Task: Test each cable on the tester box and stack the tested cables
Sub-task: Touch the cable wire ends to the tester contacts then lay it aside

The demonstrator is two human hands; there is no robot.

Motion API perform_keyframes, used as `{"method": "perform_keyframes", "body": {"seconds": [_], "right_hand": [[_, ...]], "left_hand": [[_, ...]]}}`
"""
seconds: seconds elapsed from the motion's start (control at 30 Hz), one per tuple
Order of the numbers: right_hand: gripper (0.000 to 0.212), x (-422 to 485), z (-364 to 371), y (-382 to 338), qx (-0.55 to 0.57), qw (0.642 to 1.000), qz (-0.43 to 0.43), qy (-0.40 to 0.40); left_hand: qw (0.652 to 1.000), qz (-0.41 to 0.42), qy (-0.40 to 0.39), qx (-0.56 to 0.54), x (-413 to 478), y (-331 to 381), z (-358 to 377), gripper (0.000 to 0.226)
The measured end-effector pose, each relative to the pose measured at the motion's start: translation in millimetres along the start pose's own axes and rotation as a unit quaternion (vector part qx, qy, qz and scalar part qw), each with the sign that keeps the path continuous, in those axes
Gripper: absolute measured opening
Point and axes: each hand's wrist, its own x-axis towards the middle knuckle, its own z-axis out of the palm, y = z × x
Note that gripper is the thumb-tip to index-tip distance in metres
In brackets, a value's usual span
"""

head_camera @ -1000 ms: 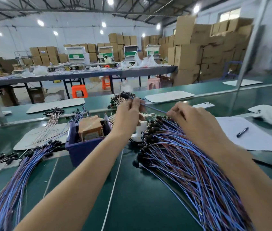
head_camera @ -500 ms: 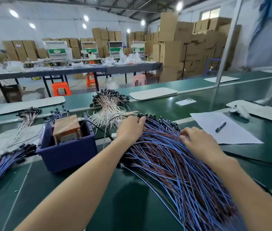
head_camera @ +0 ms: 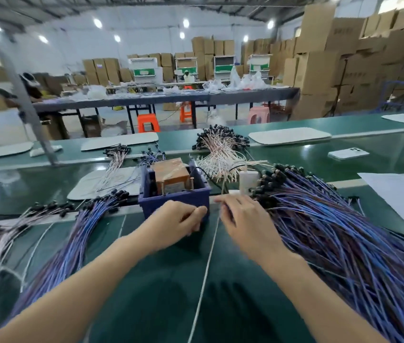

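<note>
From the head view, both hands hovered close together in front of the blue bin (head_camera: 174,203) that held the tester box (head_camera: 171,178). The left hand (head_camera: 178,225) had its fingers curled with thumb against forefinger, and the right hand (head_camera: 245,220) was curled beside a thin white cord (head_camera: 205,268) lying on the desk (head_camera: 146,298). Blur hid whether either pinched a cable. The large loose heap of cables (head_camera: 344,243) lay just right of the right hand, and a neater stack (head_camera: 72,238) lay to the left. Since the heap's strands crossed, pulling one would likely drag its neighbours, mixing untested with tested.
</note>
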Motion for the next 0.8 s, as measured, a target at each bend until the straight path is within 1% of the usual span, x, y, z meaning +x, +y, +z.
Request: {"method": "perform_keyframes", "body": {"seconds": [0.1,0.17,0.23,0.33,0.37,0.43,0.5,0.57,0.67,0.77,0.8], "right_hand": [[0.027,5.3,50.2,-32.0,0.046,0.997,-0.014,-0.067],[0.028,10.0,78.7,-46.8,0.065,0.991,-0.003,-0.12],[0.027,15.4,101.5,-55.3,0.061,0.985,0.007,-0.162],[0.029,19.7,126.4,-56.0,0.041,0.979,0.032,-0.197],[0.029,20.3,132.5,-54.0,0.034,0.977,0.042,-0.205],[0.028,20.3,140.7,-49.0,0.03,0.977,0.061,-0.201],[0.026,20.3,144.9,-45.1,0.039,0.979,0.076,-0.186],[0.024,19.9,147.0,-42.4,0.054,0.98,0.086,-0.172],[0.022,18.2,146.6,-41.2,0.074,0.981,0.089,-0.158],[0.021,18.1,145.4,-40.5,0.093,0.979,0.094,-0.153],[0.02,17.7,145.3,-40.3,0.097,0.979,0.095,-0.154]], "left_hand": [[0.998,-0.065,0.002,0.022,-42.1,-50.0,-27.6,0.051],[0.992,-0.12,0.03,0.022,-64.6,-82.4,-46.1,0.049],[0.979,-0.182,0.074,0.048,-81.3,-114.1,-62.0,0.042],[0.937,-0.286,0.17,0.108,-95.6,-157.9,-80.4,0.034],[0.92,-0.32,0.194,0.118,-98.0,-170.0,-85.8,0.032],[0.894,-0.373,0.215,0.126,-99.6,-189.5,-94.1,0.03],[0.884,-0.398,0.217,0.115,-96.6,-202.5,-96.6,0.033],[0.885,-0.398,0.224,0.096,-90.5,-208.0,-94.7,0.032],[0.888,-0.392,0.228,0.072,-80.5,-209.6,-88.5,0.026],[0.88,-0.409,0.226,0.088,-75.3,-209.4,-84.3,0.017],[0.874,-0.419,0.225,0.099,-74.2,-208.6,-83.4,0.017]]}}
